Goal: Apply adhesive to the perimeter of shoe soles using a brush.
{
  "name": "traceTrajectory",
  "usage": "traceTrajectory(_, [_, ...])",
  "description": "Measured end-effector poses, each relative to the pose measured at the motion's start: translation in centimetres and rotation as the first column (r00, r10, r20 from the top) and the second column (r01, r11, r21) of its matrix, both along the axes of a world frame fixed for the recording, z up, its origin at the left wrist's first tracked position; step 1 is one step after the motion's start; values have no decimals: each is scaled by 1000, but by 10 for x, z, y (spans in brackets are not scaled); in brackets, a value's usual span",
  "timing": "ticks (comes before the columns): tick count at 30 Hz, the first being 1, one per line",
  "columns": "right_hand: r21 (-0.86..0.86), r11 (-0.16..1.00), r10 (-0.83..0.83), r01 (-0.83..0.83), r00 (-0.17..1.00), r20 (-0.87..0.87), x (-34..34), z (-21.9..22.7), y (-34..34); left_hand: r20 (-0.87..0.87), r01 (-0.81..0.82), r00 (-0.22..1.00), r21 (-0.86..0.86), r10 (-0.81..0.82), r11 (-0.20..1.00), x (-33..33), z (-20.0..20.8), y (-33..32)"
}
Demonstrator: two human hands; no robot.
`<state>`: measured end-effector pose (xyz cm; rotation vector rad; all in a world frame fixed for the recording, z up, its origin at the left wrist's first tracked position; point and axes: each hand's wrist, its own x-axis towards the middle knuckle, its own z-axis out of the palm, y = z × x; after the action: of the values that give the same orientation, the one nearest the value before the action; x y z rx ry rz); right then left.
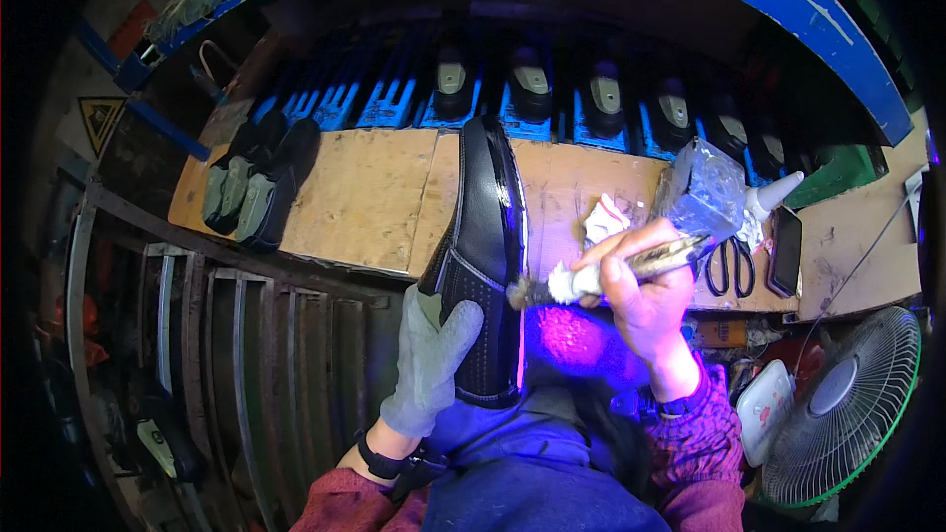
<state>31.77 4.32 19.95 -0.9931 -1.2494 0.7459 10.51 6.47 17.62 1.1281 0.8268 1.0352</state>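
Note:
My left hand (422, 370), in a grey work glove, grips a black shoe (476, 266) near its heel, the thumb lying across the upper. The toe points away from me, and the shoe is tilted so that one side faces right. A wet, shiny strip runs along that side, next to the sole edge. In my bare right hand (650, 300) is a brush (589, 281) with white wrapping near its bristles and a stained handle. The dark bristle tip is at the shoe's lower right edge, touching it or very close. A pink-violet light spot falls on my apron beside the shoe.
Several black shoes (604, 103) sit sole-up on blue conveyor slats behind the bench board (355, 192). More shoes (261, 202) lie at its left. A grimy container (711, 187), scissors (729, 266) and a phone (785, 251) are at right. A fan (845, 404) stands lower right, metal racks (246, 365) left.

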Motion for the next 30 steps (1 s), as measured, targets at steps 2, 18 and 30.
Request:
traceTrajectory(2, [-60,997,39,-47,992,-120,0,-4,-6,-33,44,999,13,-44,999,-2,7,10])
traceTrajectory(18, [-196,802,-583,565,811,-48,124,-33,-24,-945,137,-101,296,311,945,10,-1,411])
traceTrajectory(30, [-331,744,-618,581,786,-11,135,-57,-38,-891,139,-283,327,354,935,-133,30,326])
